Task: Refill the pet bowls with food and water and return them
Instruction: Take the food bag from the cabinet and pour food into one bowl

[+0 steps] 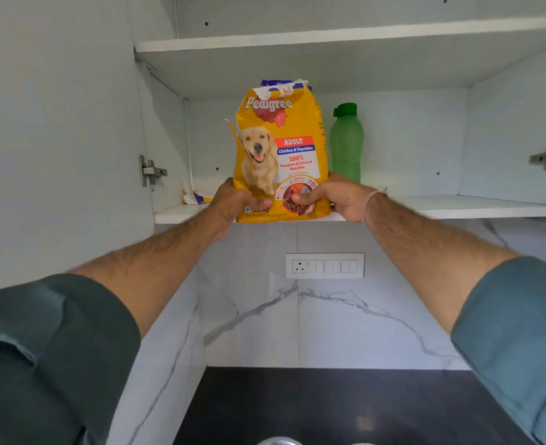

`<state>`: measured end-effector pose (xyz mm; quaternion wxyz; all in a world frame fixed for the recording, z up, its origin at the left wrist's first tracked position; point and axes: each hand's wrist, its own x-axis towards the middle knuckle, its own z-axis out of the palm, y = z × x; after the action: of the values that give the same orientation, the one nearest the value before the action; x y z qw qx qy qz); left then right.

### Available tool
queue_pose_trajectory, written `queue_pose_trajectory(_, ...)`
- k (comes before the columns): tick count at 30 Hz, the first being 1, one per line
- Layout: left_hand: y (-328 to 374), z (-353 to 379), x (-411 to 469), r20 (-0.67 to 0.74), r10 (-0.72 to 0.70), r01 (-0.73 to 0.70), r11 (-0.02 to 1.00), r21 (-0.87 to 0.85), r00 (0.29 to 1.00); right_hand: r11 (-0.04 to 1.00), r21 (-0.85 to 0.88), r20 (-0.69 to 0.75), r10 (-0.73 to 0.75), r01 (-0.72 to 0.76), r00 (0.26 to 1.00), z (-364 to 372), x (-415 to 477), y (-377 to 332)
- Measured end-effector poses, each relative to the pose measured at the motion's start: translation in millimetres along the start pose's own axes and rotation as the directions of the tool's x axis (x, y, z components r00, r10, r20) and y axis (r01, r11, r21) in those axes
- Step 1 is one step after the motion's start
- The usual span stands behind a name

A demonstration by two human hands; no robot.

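I see an open white cabinet [457,205], its flat laminate boards matte, with its top and both doors cut off by the frame. Below it is a glossy wall [345,316] of white marble with grey veins, then a dark countertop [329,406], only partly in view. The dog food bag [281,149], crinkled yellow plastic with a torn-open top, stands upright at the front edge of the lower shelf, near its middle. It hides most of a purple pack [275,82] behind it. A frosted green bottle [347,146], rounded with a darker cap, stands just beside the bag, towards the shelf's back. The left hand [230,207] grips the bag's lower left corner. The right hand [332,197] clasps the lower right, thumb across the front and fingers hidden behind. A white switch plate [324,265] sits on the wall. A crumpled scrap [194,197] lies at the shelf's back left corner, too small to identify. A shiny metal thing [275,440] is cut off at the bottom edge
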<state>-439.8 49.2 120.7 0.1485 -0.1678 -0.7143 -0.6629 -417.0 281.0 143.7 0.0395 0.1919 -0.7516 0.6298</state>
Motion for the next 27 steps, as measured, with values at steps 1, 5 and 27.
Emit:
queue_pose_trajectory(1, 0.0, 0.7, -8.0, -0.016, 0.005, -0.006, 1.000, -0.013, 1.000, 1.000, 0.007, -0.009, -0.002, 0.002, 1.000, 1.6, -6.5, -0.8)
queue_pose_trajectory(5, -5.2, 2.7, -40.4, -0.029, -0.001, -0.002, 0.996, -0.091, 1.000, 0.999, 0.000, -0.053, 0.047, -0.047, 0.997, 10.5, -33.8, 5.2)
queue_pose_trajectory(27, -169.9, 80.5, -298.4, -0.156, -0.485, 0.225, 0.635, -0.739, 0.860, 0.938, 0.344, -0.338, 0.158, -0.034, 0.928, 151.0, -230.6, 229.2)
